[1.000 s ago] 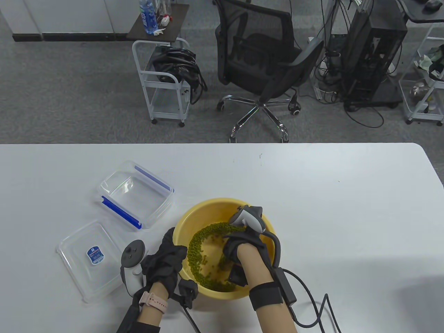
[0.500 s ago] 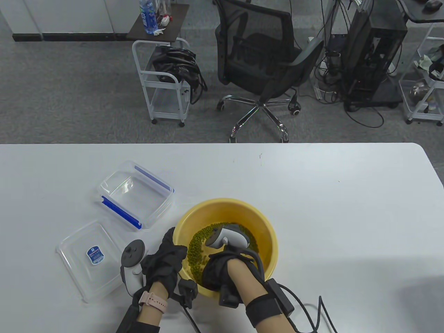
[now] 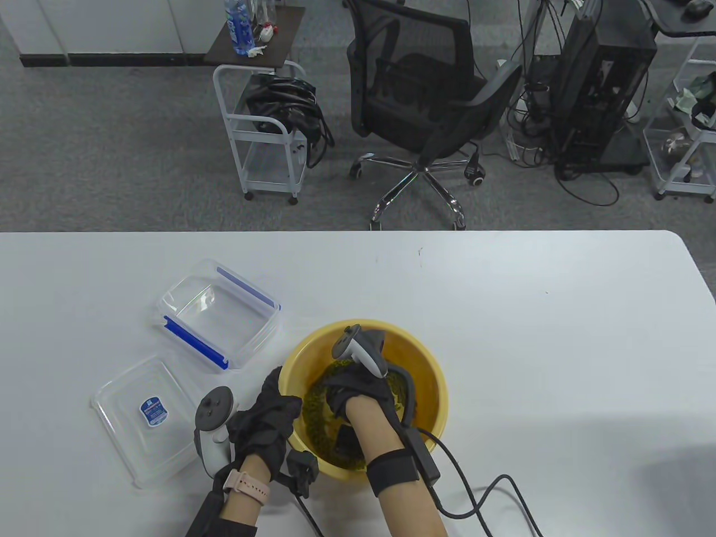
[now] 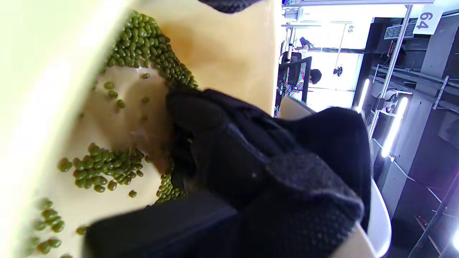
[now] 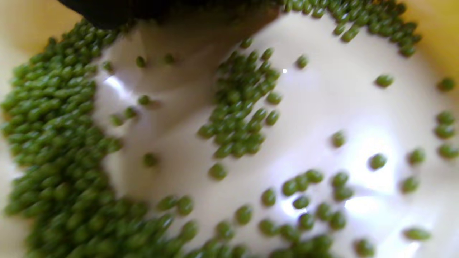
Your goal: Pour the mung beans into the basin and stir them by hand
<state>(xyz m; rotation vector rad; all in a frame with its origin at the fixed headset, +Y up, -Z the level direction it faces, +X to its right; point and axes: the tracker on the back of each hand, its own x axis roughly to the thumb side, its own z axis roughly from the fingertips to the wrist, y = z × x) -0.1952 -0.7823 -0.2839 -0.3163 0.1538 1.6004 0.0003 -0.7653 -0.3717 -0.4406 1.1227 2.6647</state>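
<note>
A yellow basin (image 3: pixel 428 363) stands near the table's front edge, with green mung beans (image 3: pixel 313 411) strewn over its floor. My right hand (image 3: pixel 341 389) is down inside it, left of centre. Its gloved fingers (image 4: pixel 195 111) reach into the beans (image 4: pixel 104 166). In the right wrist view only the dark fingertips (image 5: pixel 143 10) show at the top, over scattered beans (image 5: pixel 240 107) on the pale basin floor (image 5: pixel 322 107). My left hand (image 3: pixel 271 414) grips the basin's left rim, with its fingers curled over the edge.
An empty clear container with blue clips (image 3: pixel 215 313) sits to the left of the basin. Its lid (image 3: pixel 148 417) lies nearer the front edge. A cable (image 3: pixel 492 492) trails from my right wrist across the table. An office chair (image 3: pixel 419 112) stands beyond the far edge.
My right hand has swept round inside the basin, from its right side past the near wall to left of centre, pushing beans along. The left hand has stayed on the rim.
</note>
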